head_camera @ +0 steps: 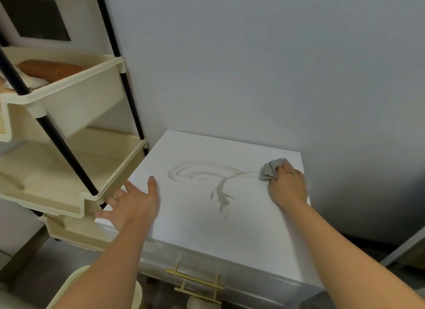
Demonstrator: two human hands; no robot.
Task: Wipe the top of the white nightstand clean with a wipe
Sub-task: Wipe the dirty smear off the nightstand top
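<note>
The white nightstand (202,226) fills the middle of the head view, its flat top marked by a curved grey smear (207,177) running from the centre toward the right. My right hand (287,186) presses a crumpled grey wipe (270,170) onto the top near the far right edge, at the end of the smear. My left hand (133,202) lies flat with fingers spread on the left edge of the top, holding nothing.
A cream tiered cart (69,115) with black poles stands tight against the nightstand's left side, a brown item in its upper bin. A grey wall (253,67) backs the nightstand. Gold drawer handles (195,283) show on the front.
</note>
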